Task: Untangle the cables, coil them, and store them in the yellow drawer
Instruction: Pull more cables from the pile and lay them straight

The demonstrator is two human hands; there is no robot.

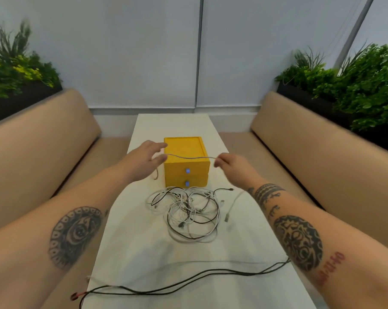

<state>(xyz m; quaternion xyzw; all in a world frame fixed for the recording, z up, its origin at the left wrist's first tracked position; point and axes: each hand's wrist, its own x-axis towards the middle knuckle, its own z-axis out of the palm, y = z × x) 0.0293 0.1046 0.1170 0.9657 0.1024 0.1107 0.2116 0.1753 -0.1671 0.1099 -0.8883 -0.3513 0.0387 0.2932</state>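
Note:
A yellow two-drawer box stands mid-table, both drawers closed, each with a blue knob. In front of it lies a tangled heap of white and black cables. A grey cable is stretched level in front of the box between my hands. My right hand pinches its right end. My left hand holds the other part between thumb and fingers, the remaining fingers spread; the cable's tail hangs below that hand. A long black cable lies doubled across the near table, its red-tipped end at the left edge.
The narrow white table runs away from me between two tan benches. Planters with green plants sit behind each bench. A loose white cable end lies right of the heap.

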